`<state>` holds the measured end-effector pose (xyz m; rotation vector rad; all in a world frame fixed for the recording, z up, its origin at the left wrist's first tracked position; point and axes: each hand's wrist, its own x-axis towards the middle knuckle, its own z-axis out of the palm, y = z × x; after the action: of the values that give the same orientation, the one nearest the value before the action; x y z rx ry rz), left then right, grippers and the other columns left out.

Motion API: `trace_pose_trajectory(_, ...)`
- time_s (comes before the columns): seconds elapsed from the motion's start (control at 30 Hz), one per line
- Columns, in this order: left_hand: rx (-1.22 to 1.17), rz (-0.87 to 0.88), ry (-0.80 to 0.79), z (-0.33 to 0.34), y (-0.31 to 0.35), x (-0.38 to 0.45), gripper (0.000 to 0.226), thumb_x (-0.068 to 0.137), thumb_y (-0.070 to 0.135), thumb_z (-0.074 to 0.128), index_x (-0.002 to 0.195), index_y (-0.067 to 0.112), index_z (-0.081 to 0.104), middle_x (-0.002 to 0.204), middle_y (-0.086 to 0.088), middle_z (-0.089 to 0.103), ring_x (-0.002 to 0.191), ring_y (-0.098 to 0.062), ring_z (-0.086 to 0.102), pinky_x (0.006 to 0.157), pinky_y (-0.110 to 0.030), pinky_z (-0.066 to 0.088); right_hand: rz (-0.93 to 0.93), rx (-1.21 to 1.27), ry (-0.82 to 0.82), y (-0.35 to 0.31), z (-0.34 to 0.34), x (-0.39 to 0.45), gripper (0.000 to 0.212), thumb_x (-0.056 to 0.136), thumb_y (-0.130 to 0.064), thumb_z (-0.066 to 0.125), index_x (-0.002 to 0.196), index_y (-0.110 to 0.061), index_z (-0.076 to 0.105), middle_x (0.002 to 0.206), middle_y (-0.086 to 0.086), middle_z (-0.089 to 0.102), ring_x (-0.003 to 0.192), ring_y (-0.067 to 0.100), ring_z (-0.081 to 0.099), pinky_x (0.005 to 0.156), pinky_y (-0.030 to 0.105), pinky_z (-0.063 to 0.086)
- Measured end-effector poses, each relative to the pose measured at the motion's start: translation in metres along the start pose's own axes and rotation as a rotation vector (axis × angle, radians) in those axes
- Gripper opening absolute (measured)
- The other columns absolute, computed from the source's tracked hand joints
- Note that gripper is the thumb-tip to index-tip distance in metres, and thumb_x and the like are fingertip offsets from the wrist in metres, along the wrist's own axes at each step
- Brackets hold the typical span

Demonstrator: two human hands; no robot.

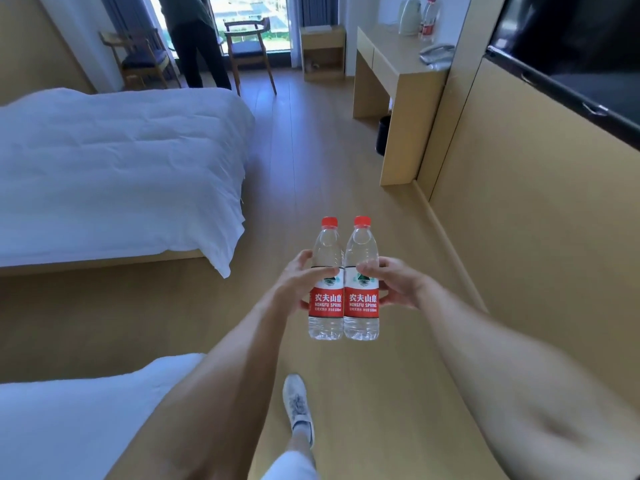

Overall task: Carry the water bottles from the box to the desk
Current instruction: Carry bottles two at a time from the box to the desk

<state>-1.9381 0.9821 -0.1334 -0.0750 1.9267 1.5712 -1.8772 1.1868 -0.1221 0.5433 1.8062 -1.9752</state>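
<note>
Two water bottles held upright, side by side and touching, out in front of the body over the wood floor (311,161). Left hand (298,282) grips the left bottle (325,299) at label height, fingers (304,258) curled round the far side, thumb across the front. Right hand (394,282) does the same w/ the right bottle (361,299), fingers wrapped behind, thumb on front. Both red caps on.

Table (398,69) is well ahead of the bottles, against the right wall; it already carries a kettle (408,17), two more bottles (429,19) and a phone (437,51). Bed (114,168) lies left of the walking path, a 2nd person (194,39) stands beyond the table's far end by the window. Box not in view. One foot (298,407) is forward, so prob. mid-carry, bottles not yet delivered.

Risks: smooth plastic, each held one-handed at mid-body, so a loose grip could let a bottle slide down and drop. Bottles knocking together may twist one out. At the table, free space near the phone and kettle looks tight; setting down carelessly could tip smth.
</note>
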Motion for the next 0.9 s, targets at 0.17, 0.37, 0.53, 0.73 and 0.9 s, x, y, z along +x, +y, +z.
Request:
trace_pose_trajectory(0.17,-0.031,0.025,-0.038,-0.029,0.038,0.095,0.059,0.078,0.028,0.084,0.127,0.036,0.053,0.104,-0.007,0.076,0.092,-0.027,0.075,0.085,-0.059,0.058,-0.016,-0.012,0.05,-0.052,-0.013,0.079,0.048,0.093,-0.023,0.069,0.133,-0.003,0.051,0.124,0.019,0.066,0.107,0.033,0.066,0.1,0.059,0.049)
trace_pose_trajectory(0.37,0.002,0.027,-0.055,-0.081,0.099,0.198,0.058,0.074,0.034,0.085,0.122,0.04,0.052,0.101,-0.006,0.076,0.084,-0.024,0.077,0.078,-0.056,0.061,-0.021,-0.019,0.118,-0.128,-0.01,0.17,0.048,0.092,-0.024,0.07,0.132,-0.003,0.051,0.125,0.02,0.066,0.116,0.038,0.063,0.101,0.06,0.048)
trace_pose_trajectory(0.53,0.022,0.053,-0.073,-0.117,0.146,0.267,0.049,0.071,0.035,0.085,0.111,0.042,0.056,0.097,-0.005,0.077,0.083,-0.024,0.077,0.078,-0.056,0.061,-0.036,-0.03,0.15,-0.182,-0.01,0.232,0.047,0.093,-0.024,0.069,0.132,-0.002,0.052,0.126,0.02,0.065,0.118,0.039,0.062,0.102,0.061,0.047)
trace_pose_trajectory(0.73,0.007,0.06,-0.081,-0.142,0.184,0.336,0.043,0.076,0.031,0.085,0.106,0.043,0.056,0.1,-0.008,0.076,0.085,-0.027,0.077,0.077,-0.058,0.061,-0.035,-0.042,0.164,-0.23,-0.02,0.3,0.045,0.093,-0.024,0.068,0.13,-0.003,0.054,0.126,0.019,0.065,0.119,0.038,0.061,0.104,0.06,0.046)
trace_pose_trajectory(0.9,0.011,0.049,-0.054,-0.159,0.206,0.402,0.054,0.074,0.034,0.085,0.119,0.036,0.055,0.098,-0.008,0.076,0.085,-0.028,0.077,0.078,-0.059,0.06,-0.017,-0.019,0.128,-0.259,-0.04,0.373,0.045,0.092,-0.023,0.07,0.129,-0.004,0.054,0.124,0.018,0.066,0.116,0.037,0.063,0.102,0.06,0.046)
